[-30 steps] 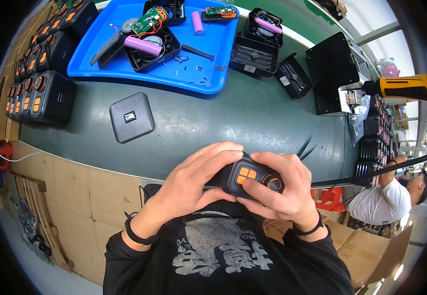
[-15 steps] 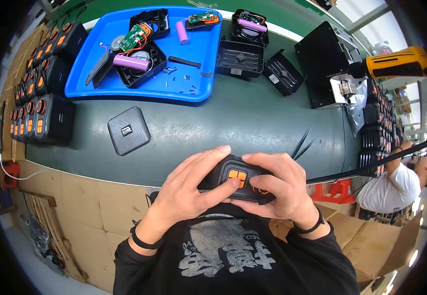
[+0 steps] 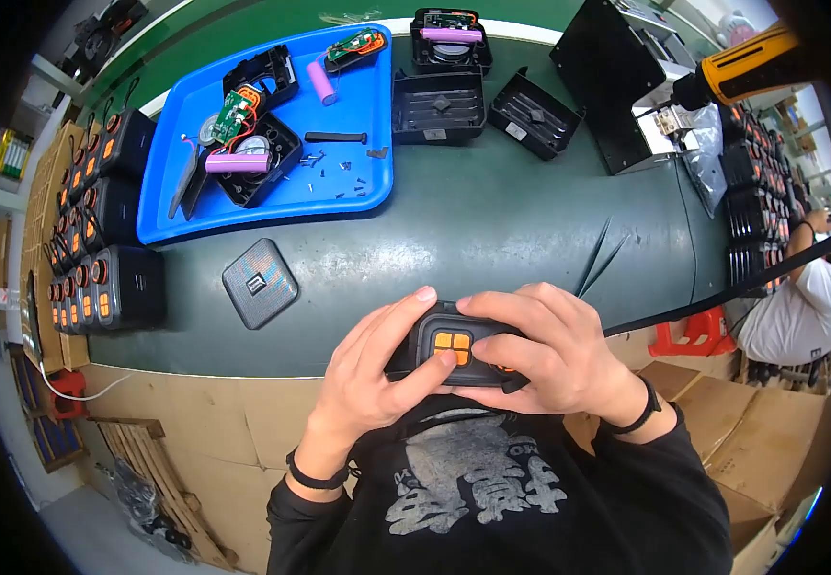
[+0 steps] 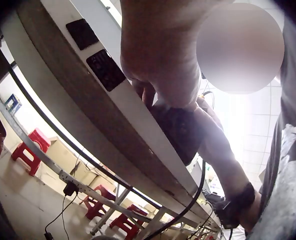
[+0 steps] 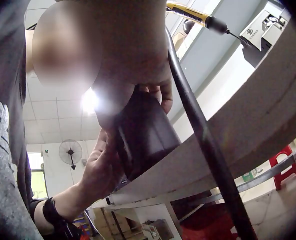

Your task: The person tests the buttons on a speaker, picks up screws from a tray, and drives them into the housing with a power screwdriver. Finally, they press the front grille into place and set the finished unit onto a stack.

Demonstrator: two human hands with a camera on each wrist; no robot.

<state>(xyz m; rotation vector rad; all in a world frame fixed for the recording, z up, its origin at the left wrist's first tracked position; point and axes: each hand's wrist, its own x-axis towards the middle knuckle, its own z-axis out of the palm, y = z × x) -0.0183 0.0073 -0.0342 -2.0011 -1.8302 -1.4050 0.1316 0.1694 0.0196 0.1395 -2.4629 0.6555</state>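
Observation:
Both hands hold a black box-shaped speaker (image 3: 428, 331) at the bench's front edge, its face with the orange buttons (image 3: 444, 342) turned up. My left hand (image 3: 363, 374) grips its left end, the thumb on the buttons. Around the other end curl the fingers of my right hand (image 3: 569, 359), largely covering the orange-ringed knob. From below, the right wrist view shows the speaker's dark smooth body (image 5: 150, 132) between the hands. A square speaker grille (image 3: 260, 285) with a small badge lies on the bench farther left. Tweezers (image 3: 599, 261) rest beyond my right hand.
A blue tray (image 3: 171, 225) holds opened speakers, purple battery cells and loose screws. Finished-looking speakers (image 3: 128, 287) stand stacked at left. Open black housings (image 3: 439, 105) sit behind. At right are a yellow electric screwdriver (image 3: 746, 62), a screw feeder (image 3: 664, 125) and a black cable (image 3: 693, 309).
My left thumb has come onto the orange buttons, while the right index finger has drawn back from them over the knob. The head view has turned, shifting the bench in frame.

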